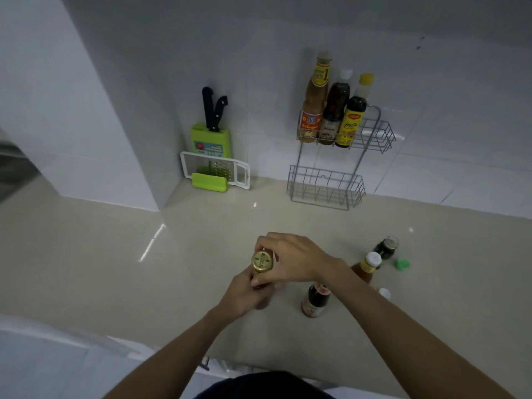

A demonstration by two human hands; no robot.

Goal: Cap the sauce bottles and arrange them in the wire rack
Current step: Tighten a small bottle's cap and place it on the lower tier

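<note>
Seat the gold cap [262, 262] squarely, then twist.
Your left hand [244, 295] clamps the bottle [261, 301] standing on the worktop [115, 269]; right hand [290, 260] fingers pinch the cap. Keep it upright; the wire rack [326, 187] waits behind.

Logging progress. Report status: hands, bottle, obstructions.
Both hands, left and right, on bottle, gold cap seated. Rack holds three. Three bottles wait on counter. Path clear.

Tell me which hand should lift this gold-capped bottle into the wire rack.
Probably the left hand: it already grips the bottle body, while the right hand only pinches the gold cap.
</note>
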